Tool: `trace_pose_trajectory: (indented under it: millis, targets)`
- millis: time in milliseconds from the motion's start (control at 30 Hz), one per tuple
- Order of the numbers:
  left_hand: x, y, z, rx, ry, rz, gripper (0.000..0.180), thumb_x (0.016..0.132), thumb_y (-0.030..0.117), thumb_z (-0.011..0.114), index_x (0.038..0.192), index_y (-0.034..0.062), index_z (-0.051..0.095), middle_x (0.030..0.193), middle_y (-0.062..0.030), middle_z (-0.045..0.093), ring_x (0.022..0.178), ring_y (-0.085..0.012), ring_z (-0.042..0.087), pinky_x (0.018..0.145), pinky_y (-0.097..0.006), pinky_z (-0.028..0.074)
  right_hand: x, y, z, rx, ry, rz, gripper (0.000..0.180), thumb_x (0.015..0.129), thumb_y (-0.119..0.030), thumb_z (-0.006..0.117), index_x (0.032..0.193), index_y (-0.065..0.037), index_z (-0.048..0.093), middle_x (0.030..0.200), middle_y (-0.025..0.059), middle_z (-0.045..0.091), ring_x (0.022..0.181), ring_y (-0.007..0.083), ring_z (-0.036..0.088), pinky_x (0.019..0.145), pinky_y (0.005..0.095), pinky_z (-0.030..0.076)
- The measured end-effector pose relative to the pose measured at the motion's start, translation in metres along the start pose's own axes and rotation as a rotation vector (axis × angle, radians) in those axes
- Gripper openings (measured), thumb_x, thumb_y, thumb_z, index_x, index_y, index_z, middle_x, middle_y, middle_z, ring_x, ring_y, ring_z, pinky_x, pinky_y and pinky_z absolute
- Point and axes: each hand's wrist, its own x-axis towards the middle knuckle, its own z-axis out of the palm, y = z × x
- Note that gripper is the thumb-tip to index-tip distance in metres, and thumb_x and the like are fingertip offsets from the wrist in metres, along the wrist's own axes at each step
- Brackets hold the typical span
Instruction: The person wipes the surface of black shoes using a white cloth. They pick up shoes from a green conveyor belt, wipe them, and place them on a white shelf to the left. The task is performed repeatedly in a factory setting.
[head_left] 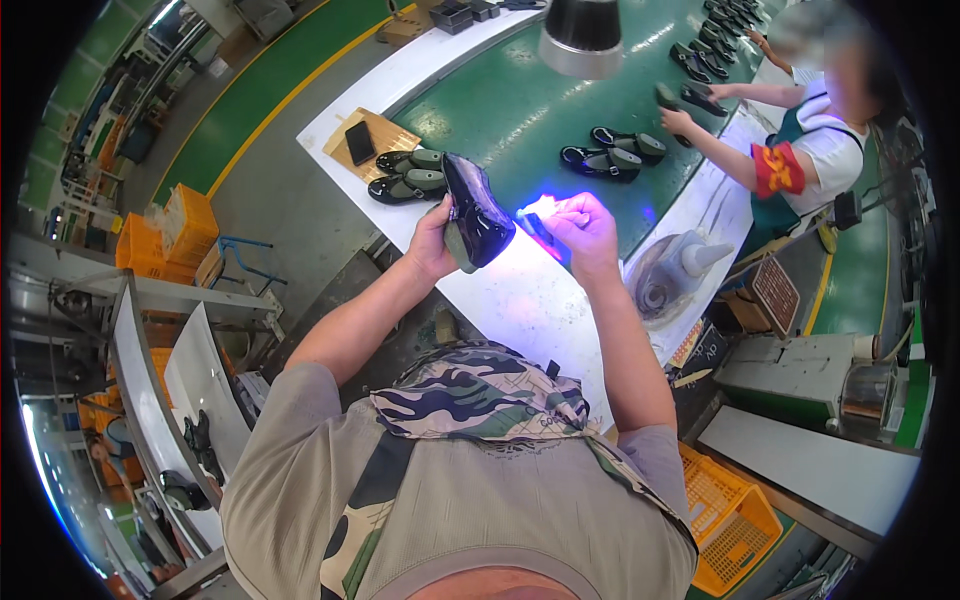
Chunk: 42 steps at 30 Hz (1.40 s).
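Observation:
My left hand grips a glossy black shoe with a green last in it, tilted over the near edge of the white table. A strap buckle area lies beside my fingers. Just right of the shoe, my right hand is closed in a pinch, apart from it. Bright blue-violet light floods the fingertips; what they hold is washed out, though a small dark part shows below. A pair of black shoes on lasts lies left of the held shoe. Another pair rests on the green belt.
A dark lamp-like cylinder hangs above the belt. A phone lies on a brown board. At right stand a round tray and a white bottle. Across the belt, a co-worker handles shoes. An orange crate sits low right.

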Motion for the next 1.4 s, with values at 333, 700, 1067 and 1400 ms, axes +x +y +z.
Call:
trace_pose_trajectory:
  millis: [333,700,1067,1400]
  targets:
    - [-0.043,0.034,-0.006,0.183,-0.011,0.256,0.058,0.087,0.031,0.064,0.135,0.0032,0.044,0.129,-0.0157,0.057,0.119,-0.0307,0.056,0.108,-0.047,0.040,0.008,0.025,0.049,0.095,0.060,0.216,0.021,0.074,-0.002,0.074,0.080,-0.006,0.055,0.072,-0.0030,0.052,0.064,0.0083,0.050,0.066,0.0260,0.045]
    - [-0.145,0.143,0.010,0.845,0.205,0.869,0.060,0.079,0.009,0.074,0.130,-0.0010,0.046,0.117,-0.0072,0.060,0.105,-0.0157,0.058,0.094,-0.033,0.047,0.037,0.042,0.115,0.265,-0.110,0.343,0.014,0.085,-0.001,0.063,0.089,-0.005,0.050,0.083,0.0084,0.059,0.070,0.0171,0.058,0.059,0.0316,0.050]
    - [-0.460,0.360,0.076,1.615,1.801,0.992,0.085,0.060,0.053,0.081,0.117,-0.0058,0.059,0.108,-0.0194,0.065,0.101,-0.0268,0.063,0.084,-0.038,0.051,0.062,0.100,0.101,0.280,-0.218,0.480,0.006,0.091,-0.002,0.057,0.095,0.000,0.052,0.091,0.0133,0.064,0.072,0.0188,0.062,0.059,0.0305,0.051]
    - [-0.642,0.364,0.046,1.596,2.539,-0.368,0.067,0.065,0.035,0.078,0.119,0.0003,0.061,0.117,-0.0216,0.065,0.113,-0.0322,0.061,0.092,-0.042,0.050,0.070,0.092,0.077,0.291,-0.121,0.496,0.013,0.087,-0.001,0.062,0.094,-0.004,0.051,0.091,0.0126,0.063,0.076,0.0212,0.062,0.060,0.0358,0.051]
